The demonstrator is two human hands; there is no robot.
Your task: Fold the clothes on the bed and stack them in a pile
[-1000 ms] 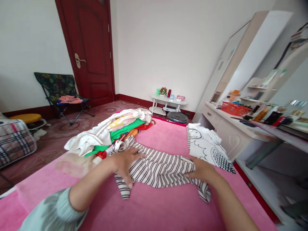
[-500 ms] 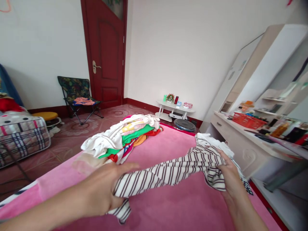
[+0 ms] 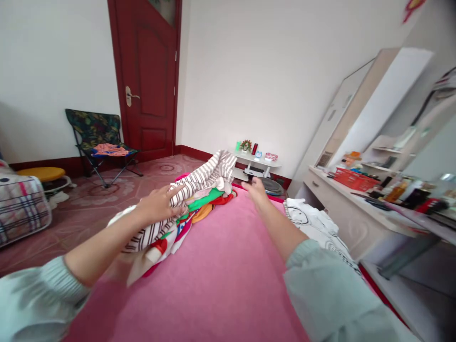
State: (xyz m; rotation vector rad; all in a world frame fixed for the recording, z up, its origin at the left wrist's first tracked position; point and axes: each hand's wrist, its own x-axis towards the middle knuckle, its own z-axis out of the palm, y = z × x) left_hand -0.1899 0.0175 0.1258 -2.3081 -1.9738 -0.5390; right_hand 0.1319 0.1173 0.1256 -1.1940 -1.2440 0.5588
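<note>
Now the striped shirt (image 3: 199, 183) lies on top of the pile of clothes (image 3: 185, 209), at about 10 o'clock from the middle of the pink bed (image 3: 221, 280). The left hand (image 3: 160, 205) rests flat on the stripes, fingers spread and lightly curled over the cloth, pressing more than pinching. The right hand (image 3: 255, 190) is out past the pile at about 1 o'clock from it, fingers loose and apart, holding nothing and touching no cloth.

So the shirt looks put down on the heap, but the left hand has not let go of it. The heap is messy, with white, green, orange and red things poking out under the stripes, so I think lots of clothes are left to sort.

One white shirt with a drawn face (image 3: 313, 225) lies apart on the bed at 3 o'clock, beside the right sleeve (image 3: 327, 285).
</note>
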